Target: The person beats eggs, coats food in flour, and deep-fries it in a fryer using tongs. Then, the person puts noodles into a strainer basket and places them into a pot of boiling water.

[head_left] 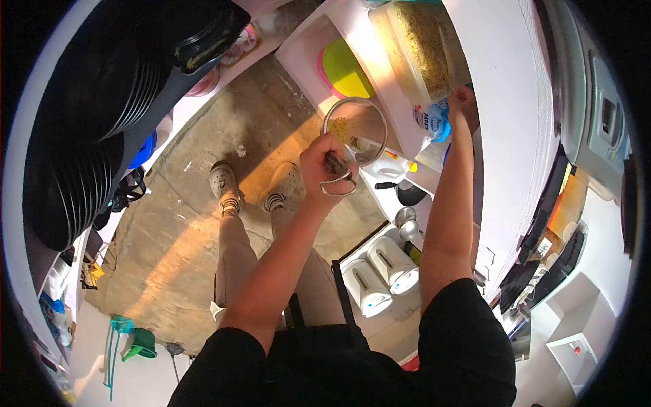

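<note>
My left hand [327, 166] is closed around the handle of a round metal-rimmed strainer [369, 129], held out over the floor. Some yellowish bits show at the strainer's left side, though I cannot tell whether they lie in it or behind it. My right hand [464, 107] reaches to the shelf on the right, its fingers curled and partly in shadow. Just beside it are a blue and white plastic packet [434, 122] and a clear container [424, 51] of yellow, crumbly food. What the right fingers grip is hidden.
A lime-green round item [346, 68] sits in a white compartment. Two white appliances [380, 271] stand low by my legs. Dark plates [81, 190] are racked at left, a white counter [505, 136] runs along the right, and a green stool [121, 325] is at lower left.
</note>
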{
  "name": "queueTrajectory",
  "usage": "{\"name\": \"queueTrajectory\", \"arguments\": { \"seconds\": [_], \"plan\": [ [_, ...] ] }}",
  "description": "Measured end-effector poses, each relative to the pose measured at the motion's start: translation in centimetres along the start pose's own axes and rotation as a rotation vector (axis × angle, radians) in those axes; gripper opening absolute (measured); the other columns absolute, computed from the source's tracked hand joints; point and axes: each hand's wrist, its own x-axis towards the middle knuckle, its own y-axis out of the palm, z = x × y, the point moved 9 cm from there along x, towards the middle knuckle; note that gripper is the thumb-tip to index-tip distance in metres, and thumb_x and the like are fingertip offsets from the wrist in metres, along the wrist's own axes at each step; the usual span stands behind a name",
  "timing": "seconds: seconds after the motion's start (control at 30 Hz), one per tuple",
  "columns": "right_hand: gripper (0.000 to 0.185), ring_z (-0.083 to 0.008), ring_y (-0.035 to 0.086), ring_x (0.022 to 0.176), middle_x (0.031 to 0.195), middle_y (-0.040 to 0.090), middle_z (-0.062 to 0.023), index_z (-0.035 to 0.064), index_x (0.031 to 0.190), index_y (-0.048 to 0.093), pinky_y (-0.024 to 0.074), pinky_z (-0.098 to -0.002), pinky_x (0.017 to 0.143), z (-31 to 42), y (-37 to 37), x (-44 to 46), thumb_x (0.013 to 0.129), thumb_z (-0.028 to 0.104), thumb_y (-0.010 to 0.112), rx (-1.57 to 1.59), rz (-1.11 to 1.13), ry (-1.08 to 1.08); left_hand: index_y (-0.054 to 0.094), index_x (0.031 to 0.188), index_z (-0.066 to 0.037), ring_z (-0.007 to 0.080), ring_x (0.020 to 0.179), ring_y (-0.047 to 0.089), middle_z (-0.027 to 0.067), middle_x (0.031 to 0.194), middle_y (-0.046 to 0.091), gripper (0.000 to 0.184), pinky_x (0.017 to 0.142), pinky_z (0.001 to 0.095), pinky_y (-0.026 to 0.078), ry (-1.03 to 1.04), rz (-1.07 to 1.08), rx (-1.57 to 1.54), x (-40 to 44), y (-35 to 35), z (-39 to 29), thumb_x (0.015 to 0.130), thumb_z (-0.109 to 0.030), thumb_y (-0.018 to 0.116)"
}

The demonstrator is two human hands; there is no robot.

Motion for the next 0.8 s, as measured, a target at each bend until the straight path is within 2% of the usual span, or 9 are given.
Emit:
{"name": "queueTrajectory", "arguments": {
  "seconds": [0.13, 0.2, 0.33, 0.4, 0.5, 0.57, 0.7, 0.77, 0.8],
  "plan": [
    [0.029, -0.0213, 0.059, 0.086, 0.091, 0.060, -0.0088, 0.0028, 0.102, 0.056, 0.0478, -0.0300, 0.073, -2.5, 0.2, 0.1, 0.075, 0.011, 0.064, 0.439, -0.025, 0.025, 0.034, 0.060, -0.007, 0.0072, 0.050, 0.030, -0.0016, 0.055, 0.032, 0.026, 0.045, 0.0228, 0.026, 0.051, -0.013, 0.043, 1.2, 0.3, -0.4, 0.055, -0.006, 0.060],
    [0.025, -0.0215, 0.058, 0.084, 0.089, 0.058, -0.0082, 0.0001, 0.099, 0.055, 0.0490, -0.0271, 0.074, -2.5, -2.0, -3.1, 0.075, 0.001, 0.063, 1.219, -0.013, 0.445, 0.034, 0.059, -0.007, 0.0080, 0.051, 0.031, -0.0010, 0.055, 0.032, 0.027, 0.046, 0.0229, 0.026, -0.012, 0.029, -0.039, 1.7, 0.7, 0.0, 0.054, -0.008, 0.061],
    [0.020, -0.0211, 0.058, 0.081, 0.091, 0.059, -0.0106, -0.0025, 0.097, 0.054, 0.0501, -0.0275, 0.074, 2.5, -7.4, -7.8, 0.078, 0.000, 0.060, 1.402, -0.063, 0.321, 0.036, 0.062, -0.009, 0.0062, 0.053, 0.035, -0.0026, 0.059, 0.037, 0.025, 0.051, 0.0205, 0.028, 0.020, 0.078, -0.015, 2.6, 1.6, -0.7, 0.058, 0.004, 0.057],
    [0.016, -0.0202, 0.059, 0.081, 0.090, 0.060, -0.0111, -0.0033, 0.095, 0.056, 0.0501, -0.0279, 0.073, 3.9, -7.1, -9.5, 0.079, -0.002, 0.058, 1.520, 0.071, 0.334, 0.036, 0.061, -0.009, 0.0061, 0.053, 0.034, -0.0031, 0.058, 0.036, 0.025, 0.050, 0.0205, 0.028, 0.084, 0.081, 0.041, 2.9, 2.1, -0.6, 0.056, 0.005, 0.057],
    [0.012, -0.0177, 0.061, 0.076, 0.085, 0.062, -0.0117, -0.0037, 0.090, 0.059, 0.0491, -0.0267, 0.074, 7.1, -7.5, -12.8, 0.079, -0.006, 0.054, 1.526, 0.182, 0.161, 0.036, 0.061, -0.008, 0.0058, 0.054, 0.033, -0.0034, 0.058, 0.036, 0.025, 0.050, 0.0206, 0.028, 0.109, 0.071, 0.029, 3.2, 2.8, -1.3, 0.055, 0.006, 0.056],
    [0.013, -0.0164, 0.061, 0.075, 0.085, 0.063, -0.0109, -0.0032, 0.089, 0.060, 0.0486, -0.0253, 0.072, 9.0, -6.0, -15.2, 0.077, -0.006, 0.055, 1.388, 0.353, 0.225, 0.035, 0.061, -0.008, 0.0058, 0.054, 0.033, -0.0031, 0.058, 0.035, 0.025, 0.050, 0.0206, 0.027, 0.081, 0.084, -0.035, 3.3, 3.3, -1.6, 0.055, 0.005, 0.056],
    [0.012, -0.0130, 0.061, 0.073, 0.081, 0.064, -0.0085, -0.0023, 0.088, 0.062, 0.0482, -0.0242, 0.067, 10.3, -2.9, -17.0, 0.077, 0.003, 0.060, 1.052, 0.426, 0.063, 0.035, 0.062, -0.008, 0.0060, 0.054, 0.032, -0.0028, 0.058, 0.033, 0.025, 0.050, 0.0204, 0.027, 0.070, 0.098, -0.130, 3.4, 3.9, -2.4, 0.056, 0.003, 0.056],
    [0.013, -0.0115, 0.061, 0.069, 0.076, 0.065, -0.0084, -0.0014, 0.087, 0.063, 0.0481, -0.0252, 0.064, 12.0, -2.9, -17.1, 0.076, 0.006, 0.062, 0.738, 0.470, -0.199, 0.035, 0.062, -0.008, 0.0060, 0.054, 0.031, -0.0031, 0.058, 0.033, 0.025, 0.050, 0.0204, 0.026, 0.105, 0.100, -0.082, 3.4, 3.9, -2.6, 0.056, 0.002, 0.057],
    [0.014, -0.0134, 0.062, 0.066, 0.073, 0.065, -0.0099, 0.0002, 0.086, 0.064, 0.0480, -0.0265, 0.062, 11.9, -3.1, -16.6, 0.075, 0.009, 0.063, 0.786, 0.492, -0.158, 0.035, 0.062, -0.008, 0.0060, 0.054, 0.031, -0.0034, 0.058, 0.033, 0.025, 0.050, 0.0204, 0.026, 0.140, 0.102, -0.036, 3.4, 3.9, -2.7, 0.056, 0.002, 0.057]
  ]
}}
